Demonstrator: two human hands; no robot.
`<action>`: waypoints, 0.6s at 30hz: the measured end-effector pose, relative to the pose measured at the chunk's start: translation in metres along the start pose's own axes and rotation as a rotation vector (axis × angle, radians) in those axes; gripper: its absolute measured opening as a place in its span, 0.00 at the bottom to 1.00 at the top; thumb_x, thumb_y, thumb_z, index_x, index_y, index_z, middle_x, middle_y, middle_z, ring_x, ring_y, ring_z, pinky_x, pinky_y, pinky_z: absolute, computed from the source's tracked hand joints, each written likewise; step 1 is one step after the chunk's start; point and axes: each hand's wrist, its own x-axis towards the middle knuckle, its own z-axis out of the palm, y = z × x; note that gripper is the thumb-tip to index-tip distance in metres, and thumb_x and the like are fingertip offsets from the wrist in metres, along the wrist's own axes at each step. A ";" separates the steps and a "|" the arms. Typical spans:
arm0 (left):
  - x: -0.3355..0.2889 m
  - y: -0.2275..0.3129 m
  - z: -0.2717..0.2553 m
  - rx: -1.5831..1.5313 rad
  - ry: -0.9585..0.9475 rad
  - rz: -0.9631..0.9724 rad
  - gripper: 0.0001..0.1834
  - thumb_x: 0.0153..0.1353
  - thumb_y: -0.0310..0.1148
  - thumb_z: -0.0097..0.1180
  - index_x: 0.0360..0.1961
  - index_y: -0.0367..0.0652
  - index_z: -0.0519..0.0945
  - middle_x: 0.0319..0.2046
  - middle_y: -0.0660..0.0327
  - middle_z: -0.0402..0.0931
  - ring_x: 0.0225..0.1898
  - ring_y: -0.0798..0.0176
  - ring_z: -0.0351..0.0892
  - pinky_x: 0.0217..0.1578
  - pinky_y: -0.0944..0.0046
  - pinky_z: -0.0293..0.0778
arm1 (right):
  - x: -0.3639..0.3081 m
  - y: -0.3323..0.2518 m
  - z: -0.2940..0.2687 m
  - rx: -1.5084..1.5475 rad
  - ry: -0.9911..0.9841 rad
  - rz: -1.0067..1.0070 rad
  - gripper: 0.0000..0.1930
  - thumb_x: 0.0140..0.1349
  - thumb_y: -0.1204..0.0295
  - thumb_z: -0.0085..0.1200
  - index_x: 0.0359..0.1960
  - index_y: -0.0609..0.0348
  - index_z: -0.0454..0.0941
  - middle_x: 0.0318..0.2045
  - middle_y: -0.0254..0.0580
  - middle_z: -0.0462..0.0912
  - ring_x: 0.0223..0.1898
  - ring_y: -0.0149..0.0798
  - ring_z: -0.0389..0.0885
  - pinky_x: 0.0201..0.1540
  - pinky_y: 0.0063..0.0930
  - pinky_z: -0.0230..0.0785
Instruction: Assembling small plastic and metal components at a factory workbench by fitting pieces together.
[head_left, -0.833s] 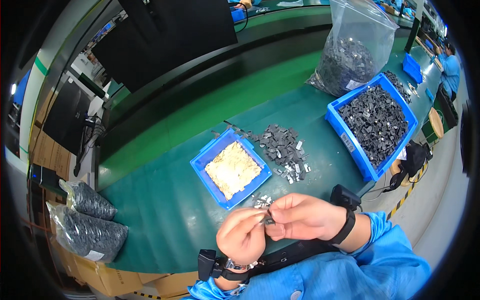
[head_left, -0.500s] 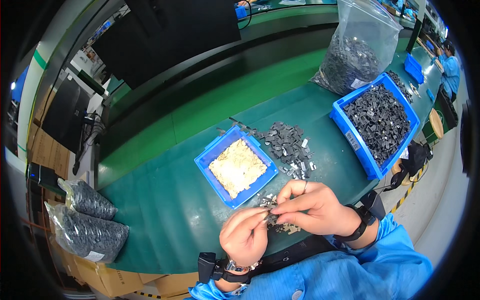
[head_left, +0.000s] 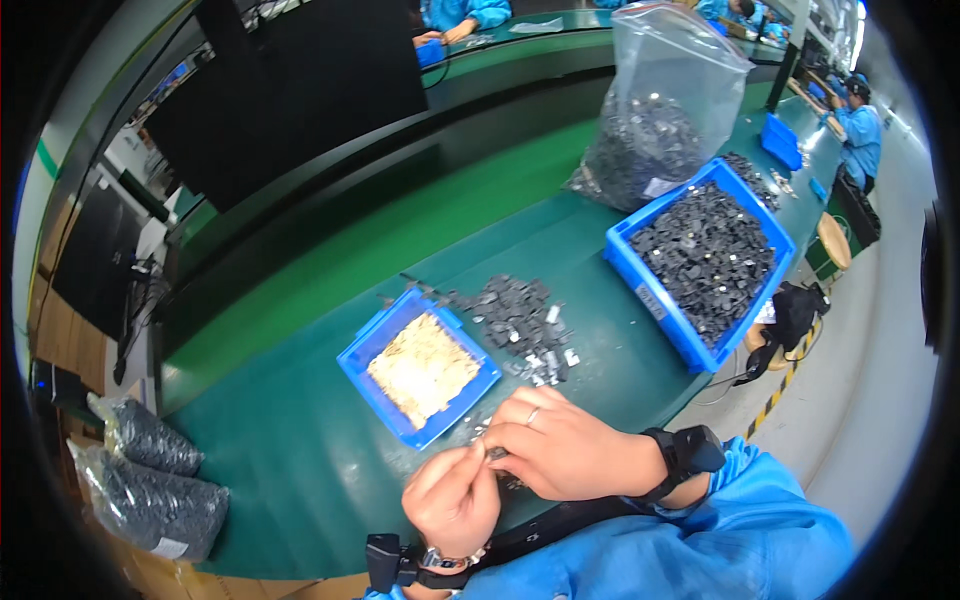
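Close together over the near edge of the green table, my two hands meet at a small dark plastic piece point(head_left: 496, 454). My left hand point(head_left: 452, 498) pinches at its left side, and my right hand point(head_left: 562, 446) grips it from the right with fingers bent. The fingers cover most of the piece. Just beyond them lies a loose pile of small black plastic pieces point(head_left: 512, 315), some with shiny faces. To its left stands a blue bin point(head_left: 349, 358) of small pale yellowish pieces point(head_left: 422, 368). Partly hidden under my hands are scattered small parts.
A larger blue bin point(head_left: 659, 322) full of black pieces stands at the right, with a clear bag point(head_left: 645, 135) of dark parts behind it. Two filled plastic bags point(head_left: 150, 505) lie at the left edge. Co-workers in blue point(head_left: 860, 135) sit farther off.
The whole view has shifted, so bins and bags appear farther left. My right hand has turned and its fingers have folded in more around the small piece; both hands stay together.
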 end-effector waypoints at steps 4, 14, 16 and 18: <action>0.003 0.001 0.006 -0.275 -0.023 -0.378 0.26 0.47 0.18 0.68 0.51 0.32 0.80 0.26 0.56 0.82 0.26 0.63 0.83 0.30 0.66 0.78 | -0.015 0.016 -0.018 0.034 0.115 0.088 0.10 0.57 0.75 0.58 0.40 0.61 0.77 0.36 0.46 0.78 0.40 0.50 0.77 0.44 0.42 0.69; 0.006 -0.025 -0.013 -0.034 0.137 -0.234 0.12 0.57 0.16 0.59 0.43 0.29 0.80 0.34 0.55 0.78 0.33 0.66 0.78 0.37 0.68 0.74 | -0.031 0.074 -0.074 -0.549 0.539 0.198 0.13 0.51 0.83 0.58 0.40 0.63 0.79 0.38 0.48 0.80 0.42 0.53 0.77 0.47 0.42 0.70; 0.009 -0.022 -0.012 -0.021 0.037 -0.175 0.08 0.57 0.16 0.59 0.39 0.29 0.81 0.31 0.54 0.79 0.32 0.66 0.78 0.35 0.69 0.73 | -0.024 0.083 -0.048 -0.355 0.354 0.294 0.10 0.52 0.81 0.58 0.38 0.62 0.81 0.37 0.47 0.80 0.41 0.51 0.77 0.47 0.41 0.70; 0.012 -0.017 -0.010 -0.010 0.054 -0.172 0.04 0.57 0.17 0.59 0.34 0.29 0.82 0.25 0.55 0.79 0.28 0.67 0.78 0.31 0.70 0.72 | -0.022 0.099 -0.036 -0.381 0.272 0.363 0.08 0.52 0.80 0.58 0.36 0.61 0.82 0.37 0.47 0.80 0.42 0.51 0.78 0.47 0.40 0.70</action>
